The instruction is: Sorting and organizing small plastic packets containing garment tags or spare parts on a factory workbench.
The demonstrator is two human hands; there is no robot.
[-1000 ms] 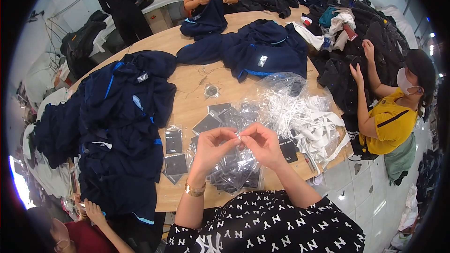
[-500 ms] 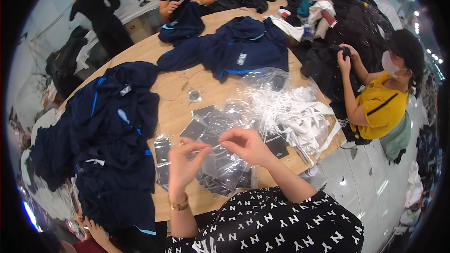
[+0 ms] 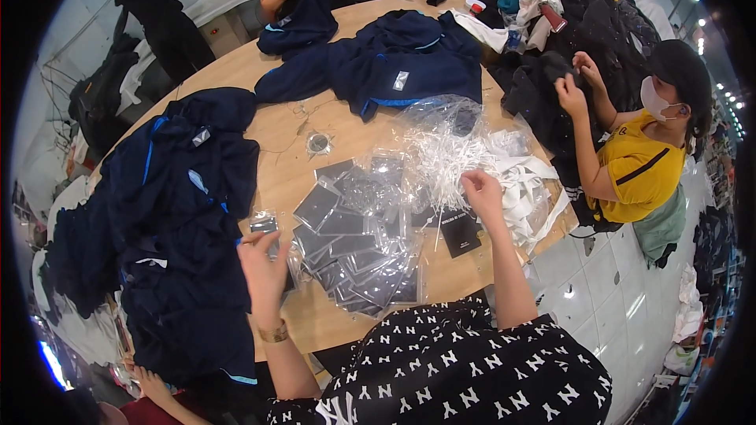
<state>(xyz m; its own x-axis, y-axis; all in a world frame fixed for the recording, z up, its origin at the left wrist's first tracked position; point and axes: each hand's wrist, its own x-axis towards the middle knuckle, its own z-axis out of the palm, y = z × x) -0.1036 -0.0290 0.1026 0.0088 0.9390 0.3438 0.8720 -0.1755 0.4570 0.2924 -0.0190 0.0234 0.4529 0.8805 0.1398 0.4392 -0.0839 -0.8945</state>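
Observation:
My left hand (image 3: 264,271) is at the left of the heap, its fingers bent around a clear plastic packet (image 3: 273,249) that is mostly hidden. Just beyond its fingertips lies another small packet (image 3: 264,223) with a dark insert. My right hand (image 3: 483,195) is over the pile of white strings (image 3: 449,161), thumb and fingertips pinched on a white string. Between my hands spreads a heap of clear packets (image 3: 358,248) holding dark cards. A black card (image 3: 460,234) with pale print lies just below my right hand.
Dark navy garments cover the table's left (image 3: 181,181) and far side (image 3: 394,63). White ribbons (image 3: 524,197) lie at the right. Across the table, a person handles navy cloth (image 3: 303,20); at the right, one in yellow (image 3: 642,177) works at black garments. Another person's hand (image 3: 153,386) shows lower left.
My hands have parted from their meeting point above the packets. The left moved left to the side packets; the right moved right and away to the white strings. The view shifted slightly.

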